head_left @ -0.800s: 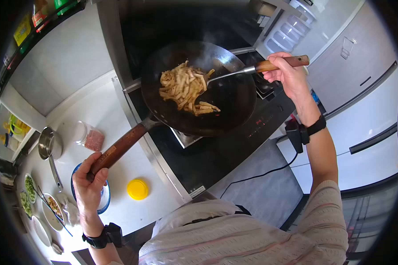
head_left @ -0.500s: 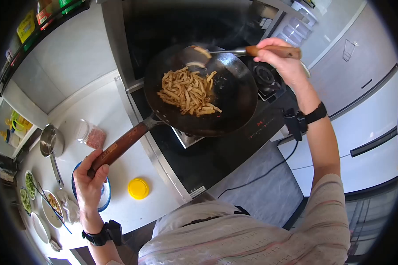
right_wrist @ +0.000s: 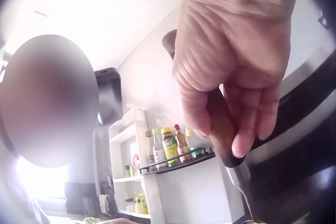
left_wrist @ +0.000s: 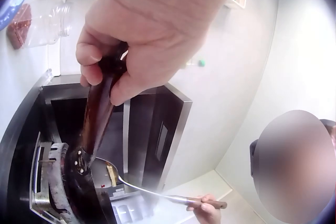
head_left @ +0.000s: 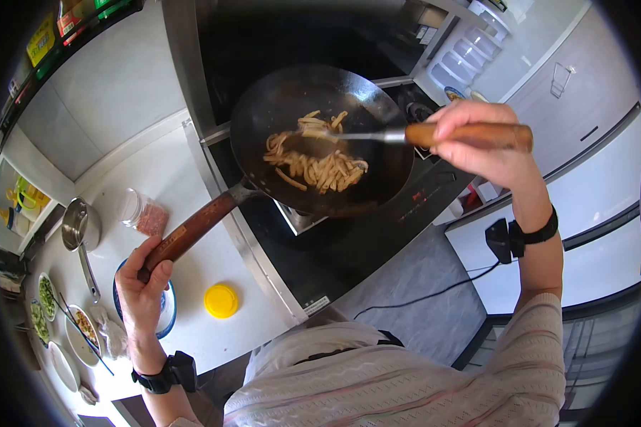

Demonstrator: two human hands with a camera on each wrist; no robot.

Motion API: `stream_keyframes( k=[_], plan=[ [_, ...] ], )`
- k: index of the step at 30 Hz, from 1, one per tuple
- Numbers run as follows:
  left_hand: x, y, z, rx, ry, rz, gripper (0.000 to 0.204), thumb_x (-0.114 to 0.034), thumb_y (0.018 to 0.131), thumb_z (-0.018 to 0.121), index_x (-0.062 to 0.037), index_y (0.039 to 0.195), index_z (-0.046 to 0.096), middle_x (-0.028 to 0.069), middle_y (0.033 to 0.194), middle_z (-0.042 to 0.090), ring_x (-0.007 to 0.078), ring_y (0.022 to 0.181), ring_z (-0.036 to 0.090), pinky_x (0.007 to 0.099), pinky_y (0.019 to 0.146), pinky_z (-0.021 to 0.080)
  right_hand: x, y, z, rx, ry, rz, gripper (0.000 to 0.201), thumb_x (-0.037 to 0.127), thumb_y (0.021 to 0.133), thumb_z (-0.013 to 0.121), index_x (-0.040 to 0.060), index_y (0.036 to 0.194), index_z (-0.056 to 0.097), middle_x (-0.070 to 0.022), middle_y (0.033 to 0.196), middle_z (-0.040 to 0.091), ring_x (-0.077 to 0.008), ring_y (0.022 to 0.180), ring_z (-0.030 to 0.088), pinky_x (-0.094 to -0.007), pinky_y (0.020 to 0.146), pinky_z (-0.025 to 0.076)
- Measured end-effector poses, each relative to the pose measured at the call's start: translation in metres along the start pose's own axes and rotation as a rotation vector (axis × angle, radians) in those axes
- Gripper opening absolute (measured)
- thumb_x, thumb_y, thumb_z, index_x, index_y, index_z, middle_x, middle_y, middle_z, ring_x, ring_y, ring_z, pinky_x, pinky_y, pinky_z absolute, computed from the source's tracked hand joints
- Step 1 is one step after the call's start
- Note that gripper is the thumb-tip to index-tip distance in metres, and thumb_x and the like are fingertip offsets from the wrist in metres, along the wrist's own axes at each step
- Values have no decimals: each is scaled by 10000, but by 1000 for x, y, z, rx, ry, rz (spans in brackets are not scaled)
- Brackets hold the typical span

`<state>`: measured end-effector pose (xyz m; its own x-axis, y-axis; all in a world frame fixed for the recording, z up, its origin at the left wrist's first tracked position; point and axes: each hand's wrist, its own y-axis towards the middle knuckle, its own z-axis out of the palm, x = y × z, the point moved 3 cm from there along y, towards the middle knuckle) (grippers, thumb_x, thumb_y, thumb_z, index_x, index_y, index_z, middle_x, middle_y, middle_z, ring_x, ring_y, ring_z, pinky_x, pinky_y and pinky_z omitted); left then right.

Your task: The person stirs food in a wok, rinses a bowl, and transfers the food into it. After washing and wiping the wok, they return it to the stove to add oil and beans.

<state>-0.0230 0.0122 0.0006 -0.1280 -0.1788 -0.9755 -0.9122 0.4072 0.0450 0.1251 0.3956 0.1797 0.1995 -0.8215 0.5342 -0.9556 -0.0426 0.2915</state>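
In the head view my left hand [head_left: 141,295] grips the end of the long wooden handle of a dark wok [head_left: 381,167], fingers and thumb curled round it. The wok sits over the left burner. Browned strips of food [head_left: 324,173] lie in its middle. My right hand [head_left: 488,146] holds the wooden handle of a metal wok spatula [head_left: 369,136], whose blurred head is among the strips and carries some of them. From the left wrist, the spatula head shows inside the wok beyond the handle. The right wrist view has fingers and thumb round the spatula handle [right_wrist: 223,129].
Left on the counter are a jar of pink grains [head_left: 144,213], a yellow lid [head_left: 221,302], a small metal pot [head_left: 80,224], a blue-rimmed bowl [head_left: 167,317] and several dishes of chopped food [head_left: 48,297]. A second burner [head_left: 419,112] is right of the wok. A cable [head_left: 434,290] hangs from the right wrist.
The spatula lifted some strips toward the wok's far side, then came back down into the middle. The strips have shifted and spread. My left hand keeps its hold on the wok handle.
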Motion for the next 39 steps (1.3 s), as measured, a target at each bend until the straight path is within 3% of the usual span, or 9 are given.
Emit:
stream_keyframes(
  k=[3,5,13,15,19,25,27,32,39],
  plan=[
    [-1,0,0,-2,39,5,378,-149,787,675,17,1106,558,8,755,580,50,609,473,171,543,387,-23,2,-11,-174,111,140,100,32,748,635,47,846,617,-5,823,615,-80,749,572,-213,662,460],
    [1,1,1,3,1,3,376,-147,787,675,17,1104,559,10,757,582,51,606,473,173,540,388,-36,7,-1,-231,22,68,99,29,741,637,43,837,621,-12,811,616,-80,746,572,-209,664,462],
    [5,1,1,-11,12,19,363,-138,791,670,8,1105,562,11,756,584,52,598,475,174,533,386,-21,-6,-6,-68,107,61,85,26,730,635,29,814,622,-22,787,620,-93,719,591,-208,666,469],
    [5,0,0,-12,0,29,361,-139,791,670,6,1104,563,11,754,584,51,598,476,174,533,386,-35,-4,-18,-257,161,229,105,23,735,632,23,839,616,-35,813,622,-102,718,599,-206,661,473],
    [3,2,1,-3,-2,21,365,-147,791,672,9,1103,562,8,751,582,47,598,471,172,532,383,-67,12,-18,-420,188,192,123,16,749,627,17,869,604,-45,833,622,-103,746,598,-218,683,484],
    [3,3,1,9,0,49,367,-151,790,674,11,1100,562,6,751,578,43,599,464,170,533,378,-75,33,16,-304,176,88,116,72,747,646,55,857,615,-9,844,624,-97,796,580,-221,728,459],
    [3,3,1,9,-4,57,367,-149,790,674,12,1100,562,6,750,576,43,600,463,170,533,377,-62,29,24,-121,241,122,115,107,741,652,64,842,615,0,849,621,-96,826,568,-228,732,449],
    [0,2,2,-20,57,54,361,-128,781,679,9,1096,568,-2,745,570,44,601,459,170,531,374,-23,4,16,119,51,-131,99,47,711,640,53,805,611,-57,849,622,-185,878,594,-280,760,459],
    [2,2,1,-14,39,44,362,-129,782,676,4,1102,569,-5,730,567,45,596,460,171,525,373,24,-8,-20,93,34,-124,123,7,678,636,32,797,620,-97,850,627,-180,814,606,-260,709,470]
  ],
)
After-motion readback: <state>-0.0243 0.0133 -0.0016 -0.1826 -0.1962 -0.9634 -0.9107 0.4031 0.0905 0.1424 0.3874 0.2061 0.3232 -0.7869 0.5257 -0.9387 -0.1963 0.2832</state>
